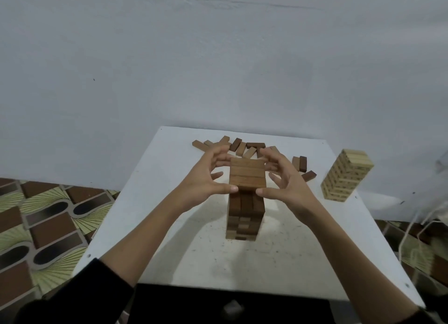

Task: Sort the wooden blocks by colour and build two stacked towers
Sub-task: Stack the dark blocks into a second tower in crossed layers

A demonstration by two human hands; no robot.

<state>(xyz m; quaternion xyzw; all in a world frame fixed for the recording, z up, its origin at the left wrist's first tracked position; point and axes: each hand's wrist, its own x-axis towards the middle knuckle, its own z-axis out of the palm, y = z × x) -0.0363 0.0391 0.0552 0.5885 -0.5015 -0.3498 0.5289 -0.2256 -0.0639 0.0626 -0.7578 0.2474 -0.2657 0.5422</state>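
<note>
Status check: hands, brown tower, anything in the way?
Both hands, left and right, open, thumbs at brown tower top layer. Loose blocks behind. Nothing blocking.

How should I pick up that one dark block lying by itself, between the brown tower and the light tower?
Take the dark block by its two long sides, near the middle, coming straight down from above. It lies flat on the table, apart from the others, so both long sides look free, and pinching across the narrow width should be easiest.

Head view, forward-down over table (pixel 169 251)
</note>
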